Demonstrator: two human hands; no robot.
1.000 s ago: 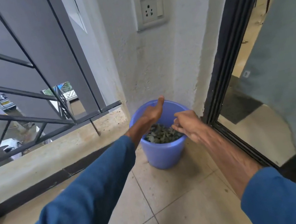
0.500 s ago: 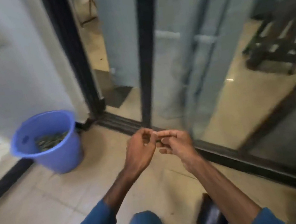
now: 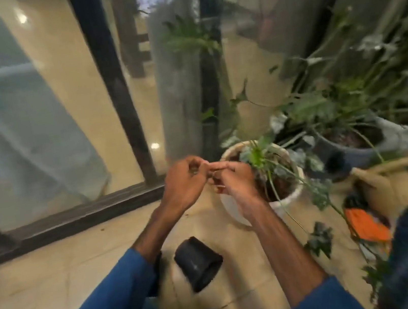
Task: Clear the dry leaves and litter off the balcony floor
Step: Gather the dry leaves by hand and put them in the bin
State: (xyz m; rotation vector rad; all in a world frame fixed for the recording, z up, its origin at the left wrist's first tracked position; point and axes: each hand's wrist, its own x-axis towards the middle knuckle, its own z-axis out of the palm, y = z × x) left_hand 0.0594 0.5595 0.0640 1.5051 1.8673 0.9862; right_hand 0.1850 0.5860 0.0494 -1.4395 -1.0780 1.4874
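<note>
The left hand [image 3: 183,184] and right hand [image 3: 237,183] meet fingertip to fingertip with their fingers curled close. Blur hides whether they pinch anything. Dark litter specks [image 3: 100,229] lie on the beige tiled floor [image 3: 55,271] at the hands' 8 o'clock, and a tipped black plastic pot [image 3: 198,262] lies at their 6.

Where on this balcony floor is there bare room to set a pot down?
Bare tiles lie left, between the door track and the tipped black pot. The right is crowded: white planter, dark plant pot, tan sack.
</note>
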